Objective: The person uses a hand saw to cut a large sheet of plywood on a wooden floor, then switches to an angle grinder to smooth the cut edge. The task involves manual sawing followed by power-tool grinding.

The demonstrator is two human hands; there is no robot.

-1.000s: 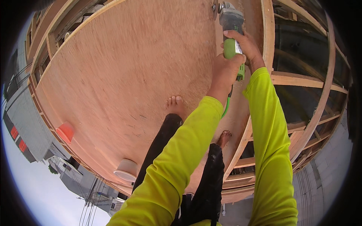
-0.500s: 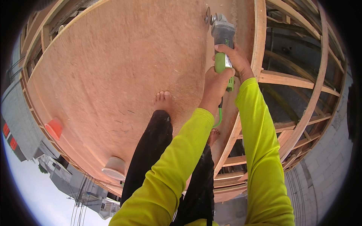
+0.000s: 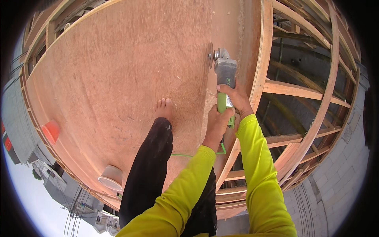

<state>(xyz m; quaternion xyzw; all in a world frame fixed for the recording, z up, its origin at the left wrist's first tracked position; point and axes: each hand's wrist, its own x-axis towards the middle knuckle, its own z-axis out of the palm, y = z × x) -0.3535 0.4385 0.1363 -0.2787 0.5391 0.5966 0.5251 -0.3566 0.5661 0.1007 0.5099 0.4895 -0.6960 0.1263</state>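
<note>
A green and grey angle grinder (image 3: 226, 70) is gripped in both of my hands, its head pointing away from me. My left hand (image 3: 216, 124) is wrapped round the rear of the green body. Just ahead of it, my right hand (image 3: 237, 96) closes round the middle of the tool. The thin cutting disc (image 3: 211, 55) stands on edge at the left of the head, at or just above a line in the plywood sheet (image 3: 150, 59); whether it touches, I cannot tell. A green power cord (image 3: 224, 149) trails from the back of the grinder.
My bare foot (image 3: 164, 108) stands on the plywood. An orange bucket (image 3: 50, 132) and a pale bucket (image 3: 111, 177) lie at the left and lower left. Open wooden framing (image 3: 294, 89) with deep gaps borders the sheet on the right; a grey block wall (image 3: 335, 173) lies beyond.
The grinder and both hands have come back nearer to me and slightly left, the disc following along the line. My grip stays the same. More of the green cord now shows.
</note>
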